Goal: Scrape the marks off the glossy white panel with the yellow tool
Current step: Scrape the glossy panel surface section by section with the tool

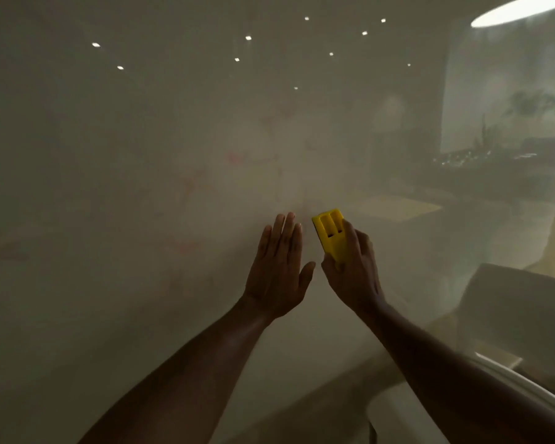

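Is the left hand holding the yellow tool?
No, the left hand lies flat and empty on the panel; the right hand grips the tool.

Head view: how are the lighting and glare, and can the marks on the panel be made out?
Head view: dim and hazy; the glossy white panel mirrors ceiling lights and a room at right; faint red marks are barely legible; the yellow tool in the right hand stays sharp; straight edges bow near the frame's border.

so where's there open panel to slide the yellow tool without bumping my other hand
Open panel lies above the yellow tool and to its right, toward the reflected room, and wide open left of the left hand, where faint red marks sit. It is crowded between the left hand and the right hand; only a narrow gap separates them.
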Action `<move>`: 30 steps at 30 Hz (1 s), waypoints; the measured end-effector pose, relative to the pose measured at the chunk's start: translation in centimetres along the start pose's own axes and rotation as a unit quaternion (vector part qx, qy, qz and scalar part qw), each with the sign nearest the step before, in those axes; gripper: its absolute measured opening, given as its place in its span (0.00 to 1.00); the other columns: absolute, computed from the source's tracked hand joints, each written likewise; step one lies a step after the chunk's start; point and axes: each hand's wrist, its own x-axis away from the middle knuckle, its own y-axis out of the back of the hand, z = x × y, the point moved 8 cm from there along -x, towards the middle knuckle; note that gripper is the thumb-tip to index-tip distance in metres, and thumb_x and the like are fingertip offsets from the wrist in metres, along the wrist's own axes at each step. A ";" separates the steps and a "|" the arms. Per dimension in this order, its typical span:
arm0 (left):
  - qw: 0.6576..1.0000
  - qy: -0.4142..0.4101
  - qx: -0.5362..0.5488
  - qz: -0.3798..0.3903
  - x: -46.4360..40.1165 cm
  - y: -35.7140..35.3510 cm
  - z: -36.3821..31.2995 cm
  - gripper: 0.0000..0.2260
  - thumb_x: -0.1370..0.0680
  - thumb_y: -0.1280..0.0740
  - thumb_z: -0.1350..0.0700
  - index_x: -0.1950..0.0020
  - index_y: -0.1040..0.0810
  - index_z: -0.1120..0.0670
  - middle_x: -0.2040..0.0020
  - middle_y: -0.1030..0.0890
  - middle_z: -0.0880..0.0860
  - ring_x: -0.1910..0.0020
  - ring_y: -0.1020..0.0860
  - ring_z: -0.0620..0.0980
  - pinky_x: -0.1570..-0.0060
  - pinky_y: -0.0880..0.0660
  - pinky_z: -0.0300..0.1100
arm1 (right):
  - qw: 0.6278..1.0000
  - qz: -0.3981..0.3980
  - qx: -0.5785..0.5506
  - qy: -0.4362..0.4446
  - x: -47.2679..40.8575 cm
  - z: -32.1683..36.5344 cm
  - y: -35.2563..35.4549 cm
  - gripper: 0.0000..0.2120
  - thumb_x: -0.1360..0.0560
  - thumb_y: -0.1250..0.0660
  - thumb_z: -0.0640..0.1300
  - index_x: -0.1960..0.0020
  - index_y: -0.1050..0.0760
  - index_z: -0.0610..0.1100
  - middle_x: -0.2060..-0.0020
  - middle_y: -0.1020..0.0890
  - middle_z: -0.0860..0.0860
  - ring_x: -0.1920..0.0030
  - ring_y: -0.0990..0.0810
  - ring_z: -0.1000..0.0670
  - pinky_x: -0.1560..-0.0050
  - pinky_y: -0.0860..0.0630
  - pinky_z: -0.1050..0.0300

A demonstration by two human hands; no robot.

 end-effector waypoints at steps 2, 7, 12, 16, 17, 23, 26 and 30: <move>1.000 -0.004 -0.013 -0.027 -1.2 3.1 1.7 0.33 0.14 0.43 0.44 0.18 0.44 0.67 0.17 0.46 0.67 0.16 0.50 0.66 0.17 0.49 0.61 | 0.999 -0.019 -0.013 0.032 -2.2 3.1 0.3 0.39 0.28 0.25 0.39 0.23 0.40 0.36 0.39 0.27 0.35 0.43 0.25 0.38 0.51 0.26 0.50; 0.995 0.002 -0.056 -0.080 -3.4 10.9 6.8 0.33 0.14 0.45 0.44 0.19 0.42 0.68 0.17 0.45 0.68 0.16 0.50 0.67 0.17 0.49 0.61 | 0.994 -0.058 -0.046 0.086 -7.6 11.0 0.7 0.38 0.27 0.26 0.39 0.22 0.39 0.37 0.39 0.27 0.35 0.43 0.26 0.38 0.51 0.25 0.48; 0.986 0.028 -0.117 -0.117 -4.0 18.5 13.2 0.32 0.14 0.44 0.46 0.19 0.42 0.68 0.17 0.45 0.69 0.17 0.49 0.68 0.17 0.50 0.61 | 0.987 -0.082 -0.065 0.124 -12.7 18.9 1.1 0.36 0.26 0.29 0.42 0.22 0.39 0.39 0.39 0.28 0.36 0.43 0.27 0.38 0.49 0.25 0.48; 0.975 0.045 -0.168 -0.141 -3.7 24.6 18.3 0.32 0.15 0.44 0.46 0.19 0.41 0.69 0.18 0.44 0.70 0.17 0.47 0.69 0.18 0.49 0.62 | 0.982 -0.093 -0.082 0.145 -16.1 24.8 1.2 0.35 0.26 0.30 0.42 0.22 0.39 0.40 0.38 0.29 0.36 0.42 0.27 0.36 0.48 0.24 0.44; 0.972 0.053 -0.179 -0.143 -3.4 26.1 19.7 0.32 0.15 0.44 0.46 0.20 0.41 0.69 0.18 0.44 0.70 0.17 0.47 0.69 0.18 0.49 0.62 | 0.980 -0.095 -0.086 0.150 -16.8 26.2 1.2 0.35 0.26 0.30 0.42 0.22 0.39 0.41 0.38 0.29 0.37 0.42 0.27 0.36 0.48 0.24 0.45; 0.953 0.110 -0.240 -0.151 -0.7 34.0 27.6 0.33 0.15 0.47 0.45 0.19 0.43 0.69 0.18 0.46 0.70 0.17 0.48 0.70 0.18 0.49 0.64 | 0.972 -0.096 -0.110 0.187 -20.1 34.6 0.5 0.35 0.26 0.31 0.43 0.22 0.39 0.45 0.38 0.29 0.38 0.43 0.27 0.36 0.46 0.24 0.44; 0.941 0.143 -0.264 -0.157 1.6 37.2 31.3 0.33 0.15 0.47 0.45 0.19 0.43 0.69 0.17 0.46 0.69 0.17 0.48 0.70 0.18 0.49 0.63 | 0.970 -0.089 -0.107 0.201 -21.0 38.5 -0.4 0.34 0.25 0.32 0.43 0.22 0.39 0.46 0.38 0.29 0.38 0.42 0.28 0.35 0.46 0.23 0.40; 0.928 0.174 -0.289 -0.160 5.2 40.3 35.4 0.33 0.16 0.47 0.45 0.20 0.42 0.69 0.18 0.45 0.70 0.18 0.47 0.70 0.19 0.47 0.64 | 0.970 -0.077 -0.098 0.209 -21.9 42.7 -2.0 0.34 0.25 0.33 0.44 0.21 0.39 0.46 0.36 0.30 0.38 0.40 0.29 0.34 0.43 0.24 0.40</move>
